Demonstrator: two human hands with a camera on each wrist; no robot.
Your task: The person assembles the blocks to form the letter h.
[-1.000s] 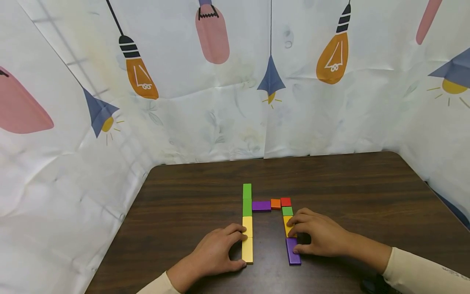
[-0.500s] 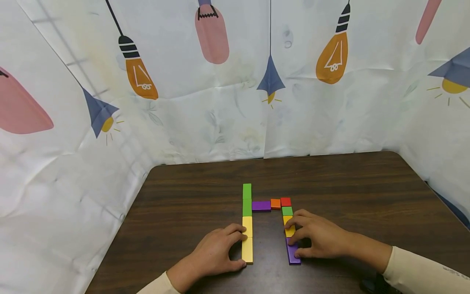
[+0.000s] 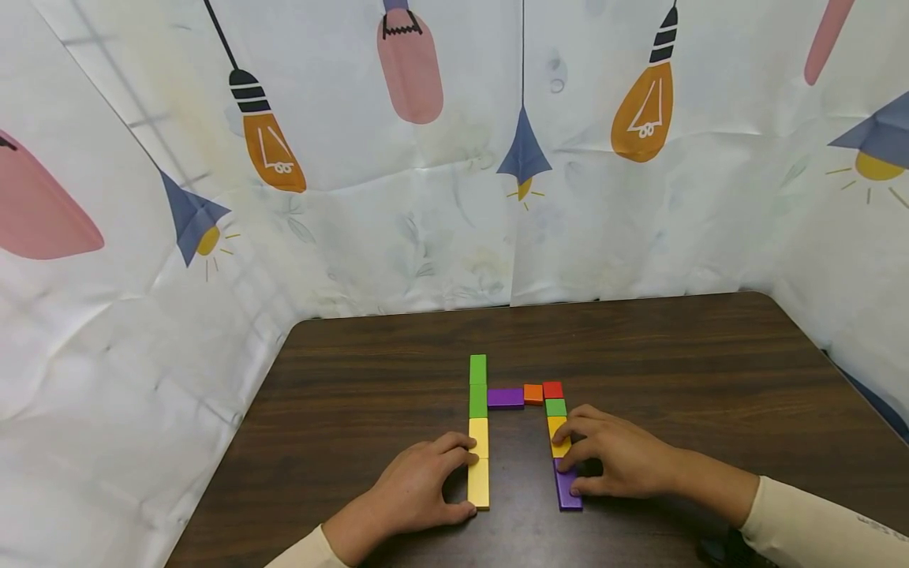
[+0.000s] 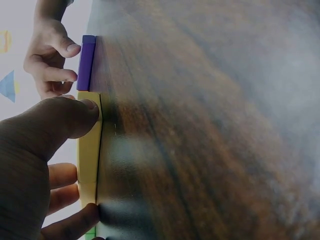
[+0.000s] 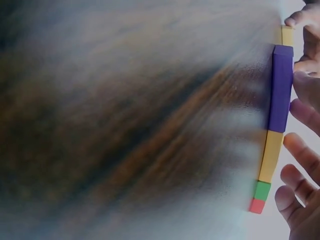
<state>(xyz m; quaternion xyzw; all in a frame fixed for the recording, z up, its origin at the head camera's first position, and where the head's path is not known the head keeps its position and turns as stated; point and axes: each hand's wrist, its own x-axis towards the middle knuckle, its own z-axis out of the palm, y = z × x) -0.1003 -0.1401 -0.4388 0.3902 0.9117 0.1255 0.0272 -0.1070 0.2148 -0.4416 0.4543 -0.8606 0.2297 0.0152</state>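
In the head view, flat colored blocks lie end to end on the dark wooden table point(image 3: 398, 371). My left hand point(image 3: 422, 483) is beside the left column, fingertips on the far pale yellow block point(image 3: 479, 430) and thumb at the lower corner of the near pale yellow block point(image 3: 481, 481). Two green blocks point(image 3: 479, 401) continue that column. Over the right column, my right hand point(image 3: 625, 456) rests thumb and index fingertips on the purple block point(image 3: 570, 502), with other fingertips by the yellow block point(image 3: 557, 430). The left wrist view shows my left thumb against the pale yellow block point(image 4: 89, 150).
Joining the columns are another purple block point(image 3: 506, 398) and an orange block point(image 3: 533, 394). A red block point(image 3: 552, 390) and a small green block point(image 3: 556, 407) top the right column. A patterned white sheet point(image 3: 426, 237) stands behind the table. Some dark object point(image 3: 717, 551) lies under the right sleeve.
My right hand's fingers have shifted slightly toward me, the index fingertip passing from the yellow block to the purple one. The purple block has nudged very slightly. My left hand stays put.
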